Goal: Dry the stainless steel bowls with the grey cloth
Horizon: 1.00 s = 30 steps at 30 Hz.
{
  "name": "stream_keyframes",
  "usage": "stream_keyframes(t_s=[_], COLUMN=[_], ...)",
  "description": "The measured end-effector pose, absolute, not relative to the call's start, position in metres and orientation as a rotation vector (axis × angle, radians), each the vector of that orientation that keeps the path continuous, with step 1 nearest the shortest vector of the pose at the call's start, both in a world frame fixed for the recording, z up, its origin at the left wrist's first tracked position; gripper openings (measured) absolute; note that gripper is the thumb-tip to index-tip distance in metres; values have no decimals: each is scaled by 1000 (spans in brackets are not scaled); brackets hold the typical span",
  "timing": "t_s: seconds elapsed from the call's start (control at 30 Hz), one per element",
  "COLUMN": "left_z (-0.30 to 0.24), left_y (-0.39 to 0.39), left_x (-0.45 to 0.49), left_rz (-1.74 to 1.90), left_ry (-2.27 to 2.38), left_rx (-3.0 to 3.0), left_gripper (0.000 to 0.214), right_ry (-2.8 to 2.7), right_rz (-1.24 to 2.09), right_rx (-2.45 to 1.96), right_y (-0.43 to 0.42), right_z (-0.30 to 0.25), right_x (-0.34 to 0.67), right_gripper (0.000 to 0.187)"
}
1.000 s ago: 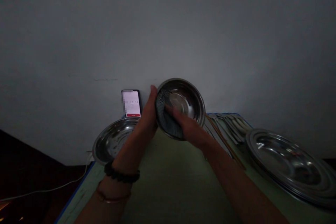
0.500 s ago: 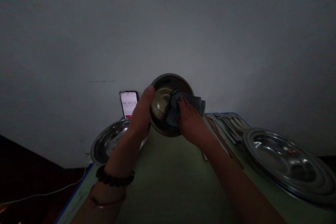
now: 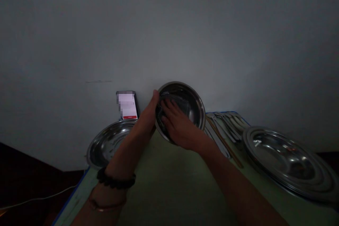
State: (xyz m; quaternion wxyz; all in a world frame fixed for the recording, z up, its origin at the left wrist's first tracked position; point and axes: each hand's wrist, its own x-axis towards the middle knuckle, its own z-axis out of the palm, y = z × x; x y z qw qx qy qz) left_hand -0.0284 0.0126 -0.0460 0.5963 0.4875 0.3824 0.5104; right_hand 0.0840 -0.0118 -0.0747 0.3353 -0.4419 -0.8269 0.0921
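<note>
From where I stand: grey wall (image 3: pixel 169 24) beyond both hands, fills most of the view, thin dark crack up and left of the left hand. Below the hands, pale green table (image 3: pixel 164 183) with blue edging. Room dim.

Stack of shiny metal plates (image 3: pixel 282 160) on the table, well out to the right of the right hand; count unclear. Metal basin (image 3: pixel 102 148) to the left of the left hand, partly hidden by that forearm.

Smaller metal bowl (image 3: pixel 196 111) is between the hands, held over the table, tilted, mouth facing the person. Left hand (image 3: pixel 148 117) clamped on the bowl's left side, thumb up by the rim; its other fingers hidden. Right hand (image 3: pixel 180 127) inside the bowl, fingers extended and flat on a dark grey cloth (image 3: pixel 182 103) against the inner wall; thumb partly hard to read. Hands close together at the bowl.

Past the left hand, behind the basin: phone (image 3: pixel 129 106), near upright by the wall, lit pale screen, red bar at the bottom, part pixelated. Right of the right hand: row of metal cutlery (image 3: pixel 229 125), exact pieces too dark to sort, and brownish chopsticks (image 3: pixel 226 144) just beside, nearer the right forearm. Left wrist wears a dark beaded bracelet (image 3: pixel 116 182), then a thin reddish band (image 3: pixel 108 207) below it. White cable (image 3: pixel 39 198) far left of the left hand, off the table.
</note>
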Motion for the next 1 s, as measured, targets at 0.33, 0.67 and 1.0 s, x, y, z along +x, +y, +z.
stream_keyframes(t_s=[0.33,0.67,1.0], left_z=[-40,-44,-17], left_y=[3,9,7], left_x=[-22,-31,-47], left_rz=[1179,1209,1679], left_ry=[788,823,1040], left_rx=[1224,1173,1036], left_gripper=[53,56,36], right_ry=[-1695,-1983,-2397], right_rz=[-86,813,513], right_rx=[-1488,-901,-948], right_y=[-6,-20,-30], right_z=[-78,-65,-61], right_x=[88,78,91], right_gripper=[44,62,55])
